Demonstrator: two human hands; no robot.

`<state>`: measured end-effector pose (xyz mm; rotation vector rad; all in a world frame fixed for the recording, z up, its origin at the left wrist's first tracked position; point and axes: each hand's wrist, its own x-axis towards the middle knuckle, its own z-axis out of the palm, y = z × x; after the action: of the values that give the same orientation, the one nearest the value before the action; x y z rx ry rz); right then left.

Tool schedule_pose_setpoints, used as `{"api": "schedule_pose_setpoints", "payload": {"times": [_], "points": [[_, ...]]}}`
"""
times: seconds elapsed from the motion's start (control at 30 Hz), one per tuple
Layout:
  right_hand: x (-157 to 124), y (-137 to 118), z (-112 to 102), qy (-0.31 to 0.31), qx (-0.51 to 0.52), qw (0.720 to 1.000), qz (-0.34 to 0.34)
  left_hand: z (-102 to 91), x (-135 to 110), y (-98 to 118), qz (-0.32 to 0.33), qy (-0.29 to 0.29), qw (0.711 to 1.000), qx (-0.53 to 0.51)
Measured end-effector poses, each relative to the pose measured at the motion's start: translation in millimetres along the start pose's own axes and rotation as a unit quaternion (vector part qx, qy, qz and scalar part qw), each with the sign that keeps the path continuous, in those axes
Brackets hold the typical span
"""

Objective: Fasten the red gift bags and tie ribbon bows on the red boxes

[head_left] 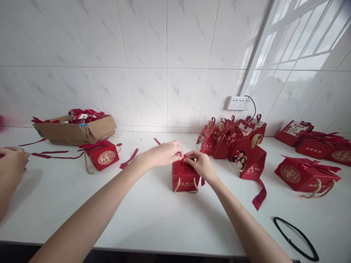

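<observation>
A small red gift box (183, 179) with a gold rope handle stands on the white counter (153, 215) in front of me. Both my hands meet over its top. My left hand (164, 153) is closed in a pinch on the red ribbon (183, 158) at the box's top. My right hand (199, 163) pinches the same ribbon from the right side, fingers curled. The ribbon itself is mostly hidden by my fingers.
Another person's hand (12, 160) rests at the far left edge. A cardboard box (75, 130) of red ribbons sits back left, a finished red box (103, 155) before it. Several red gift boxes (236, 140) crowd the right. A black cable loop (296, 237) lies front right.
</observation>
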<state>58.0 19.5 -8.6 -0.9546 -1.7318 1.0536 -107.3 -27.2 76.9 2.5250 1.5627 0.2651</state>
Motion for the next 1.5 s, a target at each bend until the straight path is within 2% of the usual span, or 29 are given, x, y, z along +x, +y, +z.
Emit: {"api": "schedule_pose_setpoints", "payload": {"times": [0.13, 0.23, 0.33, 0.4, 0.5, 0.63, 0.73, 0.87, 0.97, 1.07, 1.17, 1.33, 1.5], "points": [[-2.2, -4.4, -0.7, 0.004, -0.047, 0.999, -0.022, 3.0, 19.1, 9.6, 0.062, 0.008, 0.996, 0.057], [-0.9, -1.1, -1.9, -0.006, -0.041, 0.999, -0.022, 10.9, 30.1, 7.1, 0.077, 0.055, 0.994, 0.056], [0.2, 4.1, -2.4, -0.024, -0.016, 0.999, -0.022, 22.0, 32.0, -4.8, 0.054, 0.12, 0.991, -0.036], [-0.5, 5.8, -1.6, -0.026, 0.008, 0.999, -0.021, 32.4, 28.7, -14.5, 0.015, 0.16, 0.98, -0.114], [-3.9, 5.3, 0.9, 0.006, 0.037, 0.999, -0.023, 52.7, 20.9, -24.8, -0.035, 0.204, 0.959, -0.193], [-8.4, 3.9, 3.5, 0.031, 0.025, 0.999, -0.024, 76.4, 12.1, -24.9, -0.054, 0.258, 0.93, -0.257], [-8.9, 3.6, 3.5, 0.026, 0.001, 1.0, -0.01, 81.5, 9.1, -18.7, -0.06, 0.304, 0.911, -0.272], [-8.1, 0.9, 3.2, 0.016, -0.039, 0.999, -0.002, 75.4, 9.1, -12.5, -0.043, 0.348, 0.898, -0.266], [-8.6, -2.8, 3.4, 0.001, -0.054, 0.998, -0.012, 67.0, 8.5, -10.4, -0.028, 0.326, 0.906, -0.268], [-9.3, -5.7, 2.5, -0.022, -0.066, 0.997, -0.02, 56.0, 6.5, -8.0, -0.041, 0.248, 0.923, -0.292], [-9.4, -6.6, 0.6, -0.041, -0.061, 0.997, -0.024, 47.7, 6.1, -6.1, -0.043, 0.196, 0.924, -0.326], [-9.5, -4.6, -0.6, -0.078, -0.004, 0.997, -0.024, 55.6, 9.7, -11.7, -0.064, 0.189, 0.919, -0.341], [-11.4, -0.7, 2.5, -0.047, 0.055, 0.997, 0.014, 70.1, 6.3, -18.0, -0.075, 0.21, 0.925, -0.309]]}}
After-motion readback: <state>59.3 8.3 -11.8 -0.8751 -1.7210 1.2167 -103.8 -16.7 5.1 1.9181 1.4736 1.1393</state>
